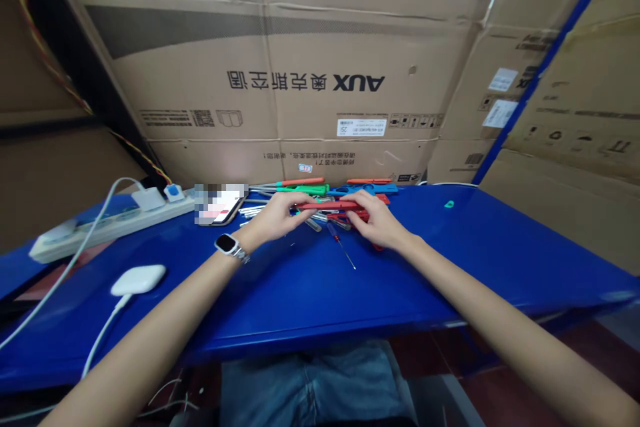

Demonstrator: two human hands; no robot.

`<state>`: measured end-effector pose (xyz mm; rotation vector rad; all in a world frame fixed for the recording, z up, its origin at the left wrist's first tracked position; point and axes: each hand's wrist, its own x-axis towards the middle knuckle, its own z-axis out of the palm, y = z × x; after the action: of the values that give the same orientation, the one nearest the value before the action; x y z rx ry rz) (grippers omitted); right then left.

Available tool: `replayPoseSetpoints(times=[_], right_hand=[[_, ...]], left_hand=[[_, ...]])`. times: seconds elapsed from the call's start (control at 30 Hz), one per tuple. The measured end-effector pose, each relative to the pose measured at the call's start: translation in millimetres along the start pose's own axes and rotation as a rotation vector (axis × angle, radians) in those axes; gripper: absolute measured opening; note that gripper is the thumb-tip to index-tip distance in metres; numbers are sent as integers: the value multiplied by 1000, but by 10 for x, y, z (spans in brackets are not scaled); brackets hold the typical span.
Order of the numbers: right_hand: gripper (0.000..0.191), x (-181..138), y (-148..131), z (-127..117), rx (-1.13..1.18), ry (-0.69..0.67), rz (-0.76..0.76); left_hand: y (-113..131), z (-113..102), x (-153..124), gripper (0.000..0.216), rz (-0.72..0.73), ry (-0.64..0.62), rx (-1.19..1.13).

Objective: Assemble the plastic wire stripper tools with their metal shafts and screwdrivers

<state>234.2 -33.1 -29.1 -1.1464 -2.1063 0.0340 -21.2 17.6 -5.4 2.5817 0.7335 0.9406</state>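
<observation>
Nearby, tools (308, 190) around red bar (333, 205)

Power strip (117, 227) near phone (231, 204); white case (139, 279) on cable (100, 335); cardboard (310, 47) behind.

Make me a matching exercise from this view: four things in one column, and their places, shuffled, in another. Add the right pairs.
Things
1. Long red object
2. Small screwdriver
3. Watch
4. Power strip

Places
A. On the left wrist
B. On the left side of the table, with a white plug in it
C. In the grip of the left hand and the right hand
D. Lying on the blue table, tip toward the near edge

Right pairs: 1-C, 2-D, 3-A, 4-B
</observation>
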Motion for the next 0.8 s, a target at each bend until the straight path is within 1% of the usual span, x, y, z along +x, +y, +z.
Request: replayPoseSetpoints(times=[0.1, 0.13, 0.2, 0.3, 0.33, 0.4, 0.5, 0.63, 0.7, 0.8], right_hand=[[30, 75, -263, 208, -1, -120, -66], [30, 100, -333, 297, 1, -142, -73], [32, 133, -431, 463, 12, -176, -72], [31, 114, -491, 603, 43, -229, -48], [30, 92, -496, 612, 53, -245, -36], [28, 38, -496, 592, 61, -255, -13], [27, -22, -491, 535, 69, -239, 15], [28, -34, -487, 527, 128, -211, 47], [27, -28, -488, 544, 169, -192, 61], [25, -25, -495, 558, 218, -184, 62]], left_hand=[[-70, -189, -322, 26, -36, -28, 110], [-109, -227, -408, 27, -58, -51, 127], [-179, -272, -530, 26, -145, -127, 128], [-208, -297, -593, 22, -289, -277, 85], [-193, -301, -594, 22, -314, -320, 66], [-147, -305, -585, 26, -329, -359, 47], [-96, -306, -573, 30, -268, -348, 33], [-114, -300, -567, 28, -136, -207, -14], [-129, -298, -564, 27, -137, -174, -11], [-132, -295, -562, 23, -176, -193, -21]])
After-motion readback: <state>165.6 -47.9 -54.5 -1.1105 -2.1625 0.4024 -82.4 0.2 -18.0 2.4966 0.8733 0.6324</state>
